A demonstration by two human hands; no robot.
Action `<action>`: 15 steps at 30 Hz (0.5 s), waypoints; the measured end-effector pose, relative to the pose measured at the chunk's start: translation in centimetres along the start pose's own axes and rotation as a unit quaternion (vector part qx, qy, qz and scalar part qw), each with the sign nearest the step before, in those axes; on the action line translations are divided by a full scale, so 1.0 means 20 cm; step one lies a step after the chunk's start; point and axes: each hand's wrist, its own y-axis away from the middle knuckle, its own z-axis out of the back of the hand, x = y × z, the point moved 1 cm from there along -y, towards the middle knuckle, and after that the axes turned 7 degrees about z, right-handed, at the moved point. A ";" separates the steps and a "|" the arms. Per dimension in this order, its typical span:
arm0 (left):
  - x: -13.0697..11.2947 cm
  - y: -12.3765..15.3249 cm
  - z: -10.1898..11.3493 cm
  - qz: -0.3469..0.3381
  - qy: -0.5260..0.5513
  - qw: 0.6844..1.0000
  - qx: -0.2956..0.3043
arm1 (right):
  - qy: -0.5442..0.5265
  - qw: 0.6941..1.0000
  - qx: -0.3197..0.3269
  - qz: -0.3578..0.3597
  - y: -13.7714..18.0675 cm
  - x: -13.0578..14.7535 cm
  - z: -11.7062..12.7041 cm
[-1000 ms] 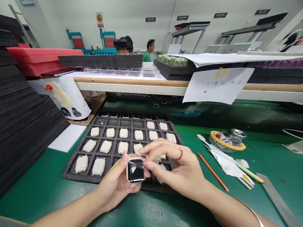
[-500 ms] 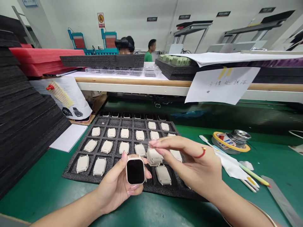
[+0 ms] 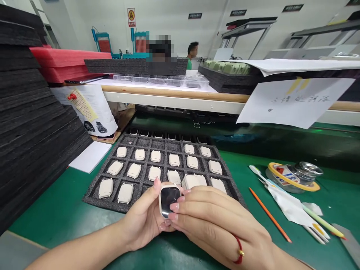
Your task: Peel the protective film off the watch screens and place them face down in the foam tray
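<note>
My left hand [image 3: 143, 217] is closed around a smartwatch case [image 3: 168, 200] with a cream frame and a black screen, tilted up towards me. The fingers of my right hand [image 3: 216, 219] are bent over the watch, their tips on the right part of its screen; its thumb is hidden. Whether a thin clear film lies under these fingertips I cannot tell. Just behind both hands is a black foam tray [image 3: 97, 193] with cream watch cases [image 3: 125, 192] lying face down in its compartments. A small stack of cases [image 3: 194, 180] stands in it behind my right hand.
An orange stick [image 3: 270, 214], a toothbrush [image 3: 255, 171], white cloth [image 3: 289, 200] and a glass-and-metal pot [image 3: 295, 176] lie to the right. Black foam sheets [image 3: 33, 123] are piled high at left. A shelf [image 3: 174, 95] crosses behind the tray, with people beyond it.
My right hand has come down and left from above the tray onto the watch screen. A clear sheet seen at its fingertips no longer shows. The view has shifted, uncovering the orange stick.
</note>
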 end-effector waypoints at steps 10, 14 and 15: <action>0.02 -0.01 0.00 -0.084 -0.135 0.986 -0.056 | -0.064 0.985 0.011 -0.158 0.02 -0.04 -0.09; 0.00 -0.02 0.00 -0.036 -0.090 0.993 -0.071 | -0.081 0.983 -0.011 -0.164 0.02 -0.06 -0.10; 0.00 -0.01 0.00 -0.032 -0.091 0.993 -0.071 | -0.080 0.984 -0.008 -0.159 0.01 -0.07 -0.10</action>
